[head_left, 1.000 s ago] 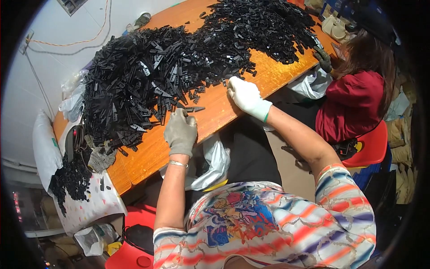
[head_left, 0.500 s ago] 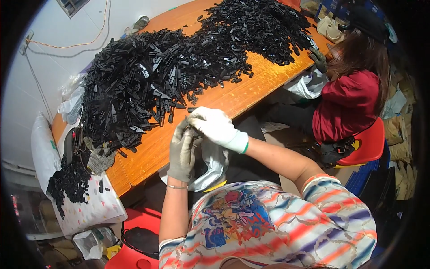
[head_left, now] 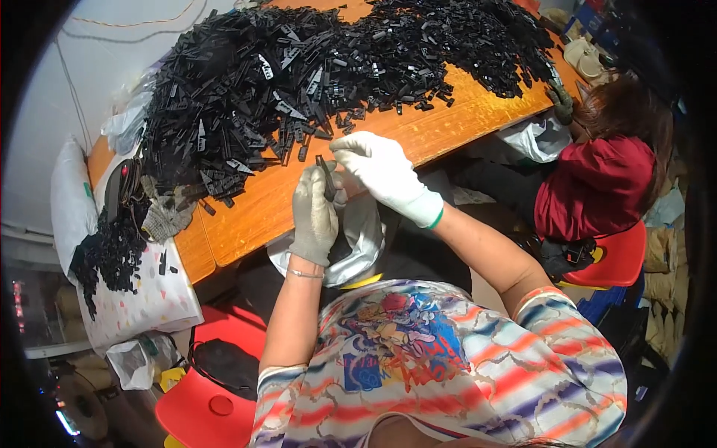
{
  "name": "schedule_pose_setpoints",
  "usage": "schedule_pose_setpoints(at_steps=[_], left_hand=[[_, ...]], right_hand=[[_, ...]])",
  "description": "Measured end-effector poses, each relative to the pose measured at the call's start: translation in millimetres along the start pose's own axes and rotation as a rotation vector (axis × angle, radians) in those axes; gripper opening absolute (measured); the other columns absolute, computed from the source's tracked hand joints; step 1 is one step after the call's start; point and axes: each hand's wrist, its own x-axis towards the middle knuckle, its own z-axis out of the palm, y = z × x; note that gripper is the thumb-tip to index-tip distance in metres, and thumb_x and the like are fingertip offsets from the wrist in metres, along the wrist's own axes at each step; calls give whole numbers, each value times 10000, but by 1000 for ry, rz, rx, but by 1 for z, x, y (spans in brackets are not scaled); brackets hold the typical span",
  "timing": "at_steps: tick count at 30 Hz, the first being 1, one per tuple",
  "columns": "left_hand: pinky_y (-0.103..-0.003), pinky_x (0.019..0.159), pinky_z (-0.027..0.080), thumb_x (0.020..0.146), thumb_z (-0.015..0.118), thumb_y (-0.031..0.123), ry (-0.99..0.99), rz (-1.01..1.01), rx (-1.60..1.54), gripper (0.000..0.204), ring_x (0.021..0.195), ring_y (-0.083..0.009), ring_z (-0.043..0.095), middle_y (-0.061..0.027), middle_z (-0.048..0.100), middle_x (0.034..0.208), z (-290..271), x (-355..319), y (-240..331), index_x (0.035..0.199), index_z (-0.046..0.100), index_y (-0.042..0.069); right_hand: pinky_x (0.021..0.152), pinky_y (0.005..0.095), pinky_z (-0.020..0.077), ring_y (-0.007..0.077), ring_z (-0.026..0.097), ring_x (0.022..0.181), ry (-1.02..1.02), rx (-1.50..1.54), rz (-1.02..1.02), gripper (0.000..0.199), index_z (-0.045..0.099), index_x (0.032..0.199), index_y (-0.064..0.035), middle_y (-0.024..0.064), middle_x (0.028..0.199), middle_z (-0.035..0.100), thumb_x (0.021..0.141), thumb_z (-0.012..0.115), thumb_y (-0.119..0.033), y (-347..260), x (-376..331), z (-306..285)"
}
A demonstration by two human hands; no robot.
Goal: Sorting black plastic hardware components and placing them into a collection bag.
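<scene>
— Holding anything just now, or are both hands free?

— Both are busy. My left hand (head_left: 314, 216), in the grey glove, is closed around a slim black plastic strip (head_left: 326, 178), and my right hand (head_left: 381, 173), in the white glove with the green cuff, has its fingers pinched onto the same piece from the other side. The two hands are touching, just off the near edge of the orange table (head_left: 455, 127).

— Which way does the piece run?

— Its long axis stands nearly upright between my fingers, the top end tipped a little away from me. It sits right at the meeting point of the hands, above the open plastic bag (head_left: 358, 239) at my lap. The left hand carries it; the right only grips the upper part.

— And the rest of the parts?

— The big heap of black pieces (head_left: 299, 75) lies across the table, ahead and to my left, closer to the left hand.

— What has changed?

— A second ago my hands were apart, the right one reaching out onto the tabletop. Half a second ago it had swung back to meet the left. Now they are clasped over the strip, drawn nearer to me.
</scene>
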Motion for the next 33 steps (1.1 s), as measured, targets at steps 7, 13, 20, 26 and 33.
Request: schedule_pose_setpoints(at_steps=[7,13,20,26,33], left_hand=[[-170,542,369,1019,419,250,-52,64,154,242,643,-32,435,21,509,778,3,-9,6,1086,541,52],[-167,519,318,1015,434,291,-22,139,345,246,616,-23,396,43,491,754,4,-11,7,1055,538,72],[-171,517,341,1012,416,158,-7,123,347,164,600,-25,409,30,489,745,2,-8,3,1091,508,47],[-186,504,346,976,420,32,50,177,376,122,587,-27,402,28,468,750,1,-7,-5,1035,522,1],[-331,610,435,957,444,157,171,112,725,262,646,-170,538,-111,594,735,3,5,-8,921,585,-61]], right_hand=[[707,241,513,96,633,772,-100,200,140,267,615,1120,26,73,882,670,923,582,-150,-1,-1,5],[709,247,516,98,638,787,16,-34,-128,265,618,1112,33,86,888,679,905,604,-132,9,1,11],[729,290,526,161,667,831,-12,-190,-140,275,635,1108,-1,100,917,691,899,601,-176,21,4,8],[635,448,501,358,624,751,-91,-836,-462,149,559,908,-85,132,805,618,849,592,-218,16,6,7],[611,467,487,360,623,717,-86,-870,-551,115,538,855,-90,139,748,611,845,564,-202,35,6,10]])
